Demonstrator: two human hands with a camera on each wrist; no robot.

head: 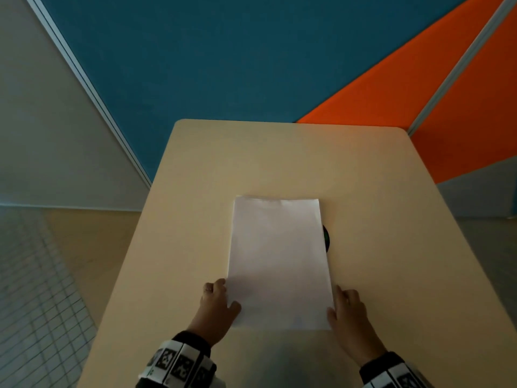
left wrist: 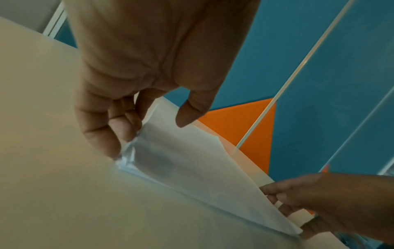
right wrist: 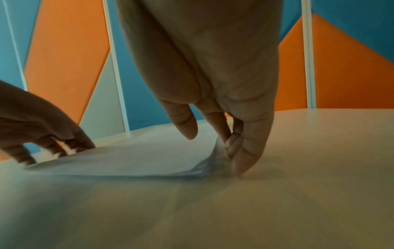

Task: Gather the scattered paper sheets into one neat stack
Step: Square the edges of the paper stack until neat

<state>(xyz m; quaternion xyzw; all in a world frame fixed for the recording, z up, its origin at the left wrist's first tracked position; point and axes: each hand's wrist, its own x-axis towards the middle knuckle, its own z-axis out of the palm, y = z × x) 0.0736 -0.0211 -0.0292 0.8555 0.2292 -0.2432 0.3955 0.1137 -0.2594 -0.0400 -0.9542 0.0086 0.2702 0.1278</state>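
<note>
The table is the largest thing in view — a pale beige top with rounded far corners, and everything else is placed against it. Beyond its far edge stand partition panels, the blue panel in the middle and the orange panel toward the table's far right corner.

On the table's middle, running toward its near edge, lies the paper stack: white sheets gathered into one pile, long edges pointing away from the person. The far edge of the top sheet looks slightly wavy, and in the wrist views the near corners lift a little off the table.

The left hand sits on the table at the stack's near left corner. Its fingers are curled down against the left edge of the sheets and its thumb lies over the top sheet — a pinch on that corner. The right hand mirrors it at the near right corner, fingers pressed to the right edge, thumb above the paper.

A small dark round object peeps out from under the stack's right edge, near the table's centre; what it is cannot be told.
</note>
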